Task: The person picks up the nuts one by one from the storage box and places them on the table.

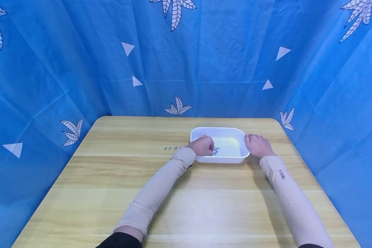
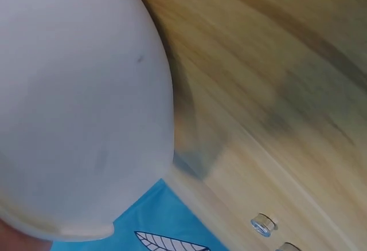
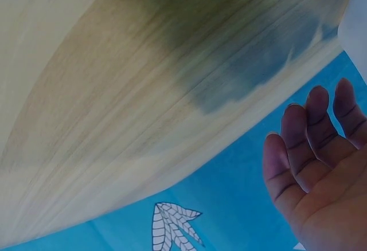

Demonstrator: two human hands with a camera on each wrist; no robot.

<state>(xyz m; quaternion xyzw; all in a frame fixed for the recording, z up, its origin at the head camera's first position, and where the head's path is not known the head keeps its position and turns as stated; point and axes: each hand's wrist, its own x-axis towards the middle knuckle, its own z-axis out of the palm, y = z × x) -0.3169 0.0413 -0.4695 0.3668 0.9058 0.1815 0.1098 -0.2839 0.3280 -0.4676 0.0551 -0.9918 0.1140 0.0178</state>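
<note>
A white plastic tray point(image 1: 226, 159) stands toward the back right of the table. My left hand point(image 1: 203, 145) reaches over its left end, fingers curled down inside beside several small silver metal pieces point(image 1: 215, 151). Whether those fingertips pinch one is hidden. In the left wrist view the tray's outer wall point(image 2: 86, 102) fills the left side. At the tray's right rim, my right hand point(image 1: 258, 145) holds on from outside; its thumb is out of sight in the right wrist view, where loosely bent fingers point(image 3: 295, 130) show below the tray's edge.
Left of the tray, several short round silver pieces point(image 1: 169, 148) lie in a row on the wooden table point(image 1: 111, 193). One such piece point(image 2: 263, 224) shows close up in the left wrist view. A blue patterned curtain point(image 1: 198, 62) surrounds the table's back and sides.
</note>
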